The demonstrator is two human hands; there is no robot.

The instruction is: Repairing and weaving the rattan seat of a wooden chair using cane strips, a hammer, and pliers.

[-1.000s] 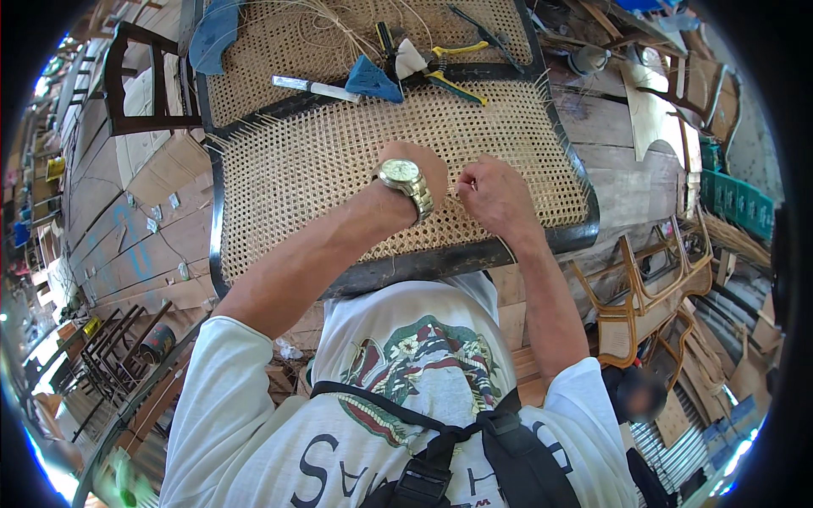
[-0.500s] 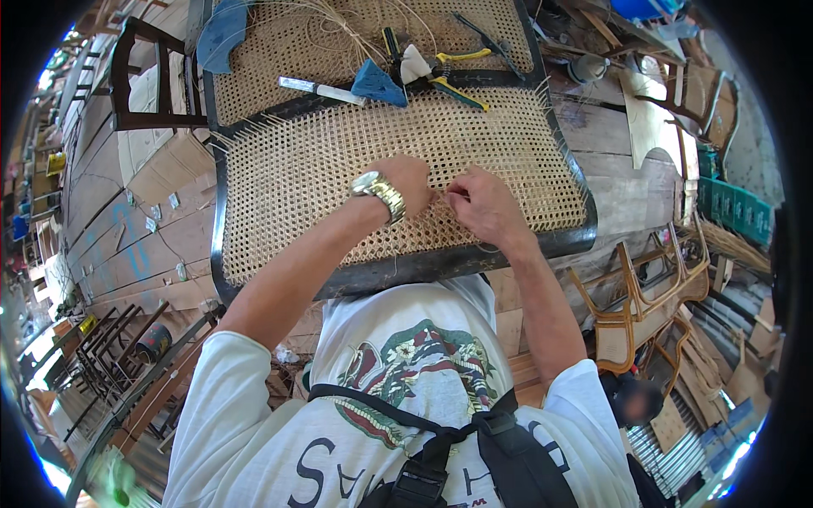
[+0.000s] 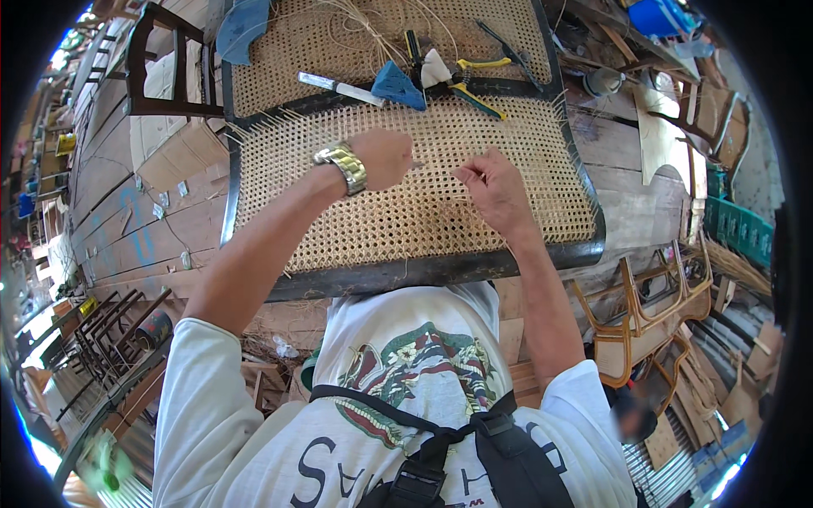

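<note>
Right now both my hands hover over the cane seat (image 3: 406,212), a woven panel in a dark frame lying flat on the plank table (image 3: 627,182). My left hand (image 3: 385,158), with a metal watch (image 3: 343,167) on its wrist, is curled closed above the middle of the seat, fingers pinched on what looks like a thin cane strand (image 3: 436,164) that runs across toward my other hand. My right hand (image 3: 491,188) sits just right of the seat's middle, fingers bent and pinched together on that same strand, its heel close to the weave; I cannot tell whether it rests on the weave. Beyond the seat, touching its far edge, lies a second woven panel (image 3: 339,42) with loose strands scattered on it. On the join between the two panels lie a knife (image 3: 339,86) with a pale blade, a blue wedge (image 3: 398,85) just right of it, and yellow-handled pliers (image 3: 474,76) further right. A blue cloth (image 3: 241,25) hangs over the far panel's left corner. Left of the seat stands a dark chair frame (image 3: 161,68). To the seat's right, past the table's edge, wooden chair frames (image 3: 652,313) are stacked.
</note>
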